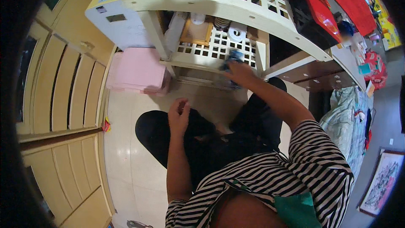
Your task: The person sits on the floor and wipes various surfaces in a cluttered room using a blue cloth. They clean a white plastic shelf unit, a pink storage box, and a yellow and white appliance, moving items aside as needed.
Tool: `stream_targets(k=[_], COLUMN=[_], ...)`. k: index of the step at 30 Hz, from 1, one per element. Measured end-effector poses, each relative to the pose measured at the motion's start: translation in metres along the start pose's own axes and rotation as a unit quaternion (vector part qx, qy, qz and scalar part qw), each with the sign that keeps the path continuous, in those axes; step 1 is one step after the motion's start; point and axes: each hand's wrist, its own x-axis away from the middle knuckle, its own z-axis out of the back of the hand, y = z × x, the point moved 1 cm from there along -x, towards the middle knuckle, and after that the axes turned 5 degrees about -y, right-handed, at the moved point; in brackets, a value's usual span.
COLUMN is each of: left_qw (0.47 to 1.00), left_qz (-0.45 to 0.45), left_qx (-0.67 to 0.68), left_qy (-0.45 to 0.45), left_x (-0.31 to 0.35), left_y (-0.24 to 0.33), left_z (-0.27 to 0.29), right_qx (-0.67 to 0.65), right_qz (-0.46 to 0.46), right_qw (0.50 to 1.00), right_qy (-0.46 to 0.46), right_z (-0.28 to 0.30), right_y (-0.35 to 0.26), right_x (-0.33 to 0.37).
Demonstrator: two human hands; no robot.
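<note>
My right hand point(241, 74) reaches to the front of the lower shelf point(198, 55), a cream board with square holes. In its fingers is a dark blue patterned cloth point(233, 55), smeared by motion and pressed against the shelf's slats. My left hand point(179, 116) hovers over my left knee, its fingers loosely curled with a gap at the thumb and nothing visible in it. Farther back on the same shelf stand a wooden frame point(197, 32), a white round roll point(237, 32) and a white container point(197, 18).
The upper shelf point(219, 6) overhangs the lower one. A pink lidded box point(137, 71) and a white cabinet-like box point(120, 25) stand left of the rack. Yellow slatted doors point(63, 84) line the left side. A bed with a pale cover point(344, 118) is at right.
</note>
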Motion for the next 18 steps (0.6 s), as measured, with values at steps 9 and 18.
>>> stream_targets(k=[9,18], left_qw=[0.998,0.995], left_qz=[-0.009,-0.029], left_qx=[-0.067,-0.097], left_qy=[0.017,0.016], left_x=[0.008,0.010], left_y=[-0.006,-0.014], left_z=[-0.004,0.002], right_qx=[0.014,-0.191], right_qz=[-0.002,0.073], right_qw=[0.999,0.977], right_qy=[0.050,0.065], right_z=[0.021,0.012], right_y=[0.014,-0.053], right_x=[0.045,-0.044])
